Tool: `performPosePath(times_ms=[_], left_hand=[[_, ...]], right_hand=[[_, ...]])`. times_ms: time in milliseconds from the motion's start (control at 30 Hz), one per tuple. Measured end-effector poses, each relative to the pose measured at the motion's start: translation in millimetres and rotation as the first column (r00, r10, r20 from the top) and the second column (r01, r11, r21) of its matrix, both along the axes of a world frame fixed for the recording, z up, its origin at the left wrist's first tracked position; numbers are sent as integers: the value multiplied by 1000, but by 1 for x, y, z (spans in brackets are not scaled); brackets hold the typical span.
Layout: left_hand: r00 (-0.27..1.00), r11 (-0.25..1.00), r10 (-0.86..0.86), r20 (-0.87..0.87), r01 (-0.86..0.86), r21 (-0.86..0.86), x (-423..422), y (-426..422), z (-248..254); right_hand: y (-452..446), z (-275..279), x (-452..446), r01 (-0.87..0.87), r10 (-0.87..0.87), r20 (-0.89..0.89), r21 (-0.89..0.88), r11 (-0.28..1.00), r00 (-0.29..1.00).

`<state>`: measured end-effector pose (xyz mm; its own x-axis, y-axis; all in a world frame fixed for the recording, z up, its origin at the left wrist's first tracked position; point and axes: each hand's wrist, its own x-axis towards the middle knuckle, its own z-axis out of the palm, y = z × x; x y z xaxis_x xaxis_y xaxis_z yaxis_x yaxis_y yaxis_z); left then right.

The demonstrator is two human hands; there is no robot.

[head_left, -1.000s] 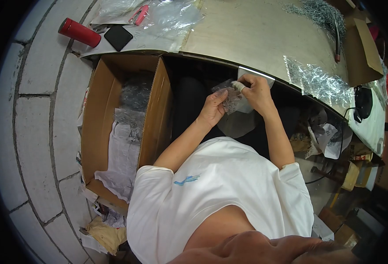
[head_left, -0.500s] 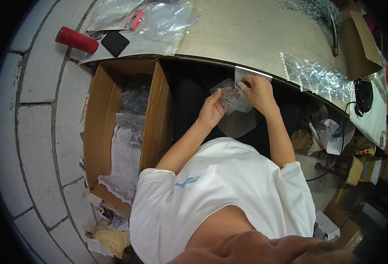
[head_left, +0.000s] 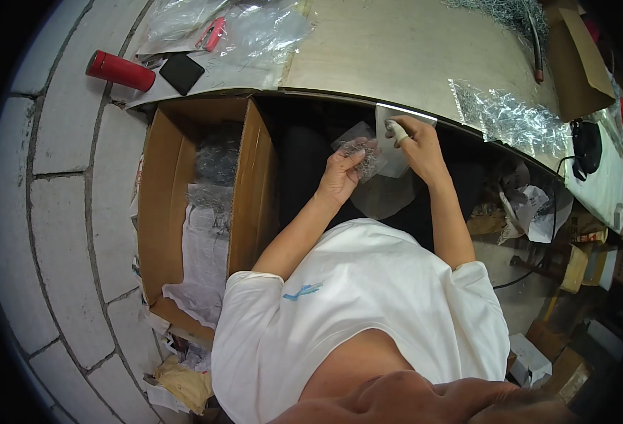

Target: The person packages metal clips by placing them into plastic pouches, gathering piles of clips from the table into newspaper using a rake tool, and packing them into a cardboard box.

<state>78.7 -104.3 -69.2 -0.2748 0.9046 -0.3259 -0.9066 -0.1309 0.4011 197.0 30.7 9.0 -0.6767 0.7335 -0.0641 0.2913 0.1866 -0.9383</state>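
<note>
Left hand (head_left: 339,172): grasping clear bag (head_left: 370,167) | bag: long axis aslant, just left of right hand (head_left: 422,146) | right hand: fingers curled, cannot tell whether holding anything

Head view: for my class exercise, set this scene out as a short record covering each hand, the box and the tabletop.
Left hand: holds a clear bag of thin metallic pieces
Right hand: apart from that bag, fingers bent, white wrapping on a finger; whether it holds anything is unclear
Cardboard box: beside the left arm; white paper inside
Tabletop: red flask at left, metallic pile at right
</note>
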Motion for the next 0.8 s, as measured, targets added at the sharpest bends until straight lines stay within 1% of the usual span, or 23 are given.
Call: performPosePath(times_ms=[33,100,133,167,200,233,300,333,367,400,433,467,500,567,600,633,667,700,767,800], left_hand=[[1000,1000,-1,-1,1,1,0,0,1],[1000,1000,-2,-9,2,1,1,0,2],[1000,1000,-12,-10,12,3,2,0,-1],[1000,999,-18,-24,19,39,2,1,-7],[999,996,-36,-40,39,81,3,6,-8],[996,991,-77,-44,82,102,5,11,1],[994,996,-54,-98,60,62,3,11,20],[988,996,-67,-141,75,56,-1,12,20],[980,996,-71,-188,81,48,-8,15,19],[930,996,-82,-357,85,-6,-15,23,26],[852,996,-88,-517,68,-58,-17,31,37],[684,995,-89,-724,20,-103,-17,45,50],[518,995,-97,-850,51,-83,-16,63,65],[401,982,-163,-901,150,-111,0,110,90],[393,981,-159,-906,166,-100,9,133,88],[198,974,-152,-968,195,-113,20,157,83],[-4,967,-129,-992,221,-127,30,176,79],[-11,963,-114,-993,244,-113,37,188,81],[-253,955,-183,-950,184,-233,45,206,85],[-221,960,-177,-959,178,-218,48,208,85]], right_hand=[[0,-6,2,1,-1,-1,1,1000,1000],[-3,-18,9,-67,67,124,-8,998,990],[-8,-18,10,-144,132,199,46,988,971],[-12,-23,10,-140,126,173,70,988,977],[-15,-26,9,-114,113,90,9,993,990],[-15,-25,10,-77,77,9,-43,996,997],[-8,-13,19,-59,58,-53,-25,998,997],[-1,-7,24,-26,23,-73,-34,999,997],[10,1,33,12,-13,-76,-15,1000,997],[21,12,39,99,-88,-131,80,992,988],[32,18,43,181,-148,-191,167,969,970],[49,18,50,238,-215,-137,186,953,967],[60,29,57,296,-285,-80,226,928,955],[88,24,70,296,-373,91,449,843,923],[93,22,75,313,-389,81,457,833,918],[98,21,79,310,-438,108,560,768,892],[103,22,87,299,-493,130,655,694,860],[104,28,100,318,-516,119,664,676,848],[106,42,131,564,-666,-18,549,617,746],[113,44,156,615,-738,23,537,578,674]])
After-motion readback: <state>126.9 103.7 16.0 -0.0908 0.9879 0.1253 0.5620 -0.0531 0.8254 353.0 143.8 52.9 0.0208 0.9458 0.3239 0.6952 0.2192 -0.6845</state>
